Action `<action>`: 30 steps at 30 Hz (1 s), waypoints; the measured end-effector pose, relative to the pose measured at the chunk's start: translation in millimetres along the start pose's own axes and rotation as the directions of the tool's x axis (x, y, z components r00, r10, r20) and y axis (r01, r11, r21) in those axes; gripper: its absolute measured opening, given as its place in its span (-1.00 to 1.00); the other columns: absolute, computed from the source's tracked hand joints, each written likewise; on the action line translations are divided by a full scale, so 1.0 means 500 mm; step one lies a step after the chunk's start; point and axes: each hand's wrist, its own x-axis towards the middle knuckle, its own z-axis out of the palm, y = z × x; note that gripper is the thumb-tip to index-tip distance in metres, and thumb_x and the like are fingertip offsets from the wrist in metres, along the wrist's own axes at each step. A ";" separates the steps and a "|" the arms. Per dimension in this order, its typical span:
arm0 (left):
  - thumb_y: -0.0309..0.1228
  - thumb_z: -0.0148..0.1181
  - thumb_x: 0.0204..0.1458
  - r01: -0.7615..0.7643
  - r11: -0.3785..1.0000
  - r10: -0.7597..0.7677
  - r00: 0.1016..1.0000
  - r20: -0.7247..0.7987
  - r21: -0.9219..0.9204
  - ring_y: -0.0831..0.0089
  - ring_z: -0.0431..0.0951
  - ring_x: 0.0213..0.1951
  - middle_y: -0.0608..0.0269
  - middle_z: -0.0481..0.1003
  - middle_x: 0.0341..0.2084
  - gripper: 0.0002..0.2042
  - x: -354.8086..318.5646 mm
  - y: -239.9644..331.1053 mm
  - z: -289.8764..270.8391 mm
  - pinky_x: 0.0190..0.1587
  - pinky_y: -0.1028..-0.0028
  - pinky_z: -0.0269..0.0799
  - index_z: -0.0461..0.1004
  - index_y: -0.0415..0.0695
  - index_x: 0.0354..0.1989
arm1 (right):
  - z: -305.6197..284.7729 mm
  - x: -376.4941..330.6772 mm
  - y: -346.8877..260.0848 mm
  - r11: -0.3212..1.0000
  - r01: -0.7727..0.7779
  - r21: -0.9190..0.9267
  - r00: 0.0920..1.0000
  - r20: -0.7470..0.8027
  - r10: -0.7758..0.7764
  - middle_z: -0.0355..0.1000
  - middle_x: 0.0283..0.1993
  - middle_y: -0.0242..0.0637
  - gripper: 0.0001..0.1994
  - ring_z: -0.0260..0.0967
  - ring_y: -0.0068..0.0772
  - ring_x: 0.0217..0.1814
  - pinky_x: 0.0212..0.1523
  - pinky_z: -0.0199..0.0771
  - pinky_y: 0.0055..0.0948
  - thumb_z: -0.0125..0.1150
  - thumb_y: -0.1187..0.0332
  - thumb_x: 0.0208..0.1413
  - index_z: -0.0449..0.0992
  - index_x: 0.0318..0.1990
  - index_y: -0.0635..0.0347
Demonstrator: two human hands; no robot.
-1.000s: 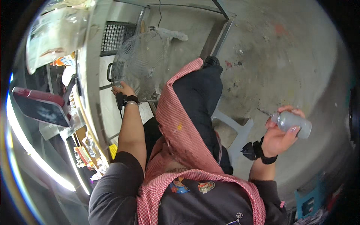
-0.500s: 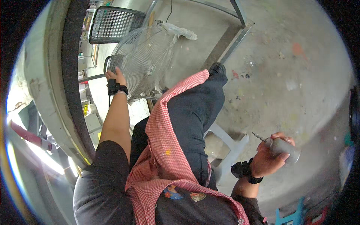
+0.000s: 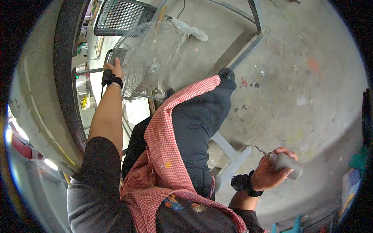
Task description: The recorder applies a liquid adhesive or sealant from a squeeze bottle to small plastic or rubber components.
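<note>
My left hand [image 3: 113,70] is at the rear of a wire-caged floor fan [image 3: 154,68], beside its black back part. One finger points up along the cage and the others curl round the black part, partly hidden. My right hand [image 3: 265,174], out to the right above the floor, is closed round a grey cylindrical bottle [image 3: 288,166]. The bottle lies tilted, with a thin twisted metal tip [image 3: 261,150] sticking out toward the upper left. Its contents cannot be seen.
A black mesh-backed chair [image 3: 123,17] stands behind the fan. A metal frame leg [image 3: 248,50] slants across the paint-spotted concrete floor [image 3: 287,77]. Under me is a pale plastic stool [image 3: 233,161]. A thick ledge [image 3: 42,97] runs along my left.
My view has shifted a little. Both hands appear slightly farther left, the left one still at the fan. The grey bottle stays in my right hand.
</note>
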 end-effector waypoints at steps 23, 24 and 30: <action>0.10 -0.36 0.02 -0.007 1.000 0.009 0.997 -0.074 0.023 0.15 -0.10 0.23 -0.09 -0.09 0.18 -0.28 -0.063 0.039 -0.038 0.21 0.26 -0.18 -0.10 -0.29 0.18 | 0.003 -0.002 -0.003 1.000 0.021 0.011 1.000 0.023 -0.021 0.22 -0.42 -0.03 -0.54 0.15 -0.44 -0.76 -0.86 0.27 -0.63 0.08 0.00 -0.05 0.15 -0.18 0.16; 0.10 -0.36 0.02 -0.001 1.000 0.003 0.997 -0.076 0.027 0.15 -0.10 0.23 -0.09 -0.09 0.18 -0.28 -0.047 0.027 -0.033 0.21 0.26 -0.18 -0.10 -0.29 0.18 | 0.006 -0.003 -0.004 1.000 0.016 0.011 0.999 0.029 -0.016 0.22 -0.42 -0.03 -0.54 0.15 -0.44 -0.76 -0.86 0.27 -0.63 0.08 0.00 -0.05 0.15 -0.18 0.16; 0.12 -0.30 0.00 0.008 0.998 -0.011 0.998 -0.055 -0.054 0.08 -0.09 0.21 -0.13 -0.06 0.16 -0.26 -0.031 0.036 -0.036 0.21 0.25 -0.14 -0.06 -0.32 0.16 | 0.011 0.000 0.001 0.998 -0.011 0.067 1.000 0.018 0.010 0.23 -0.42 -0.03 -0.54 0.16 -0.44 -0.76 -0.87 0.26 -0.64 0.09 0.02 -0.05 0.15 -0.18 0.16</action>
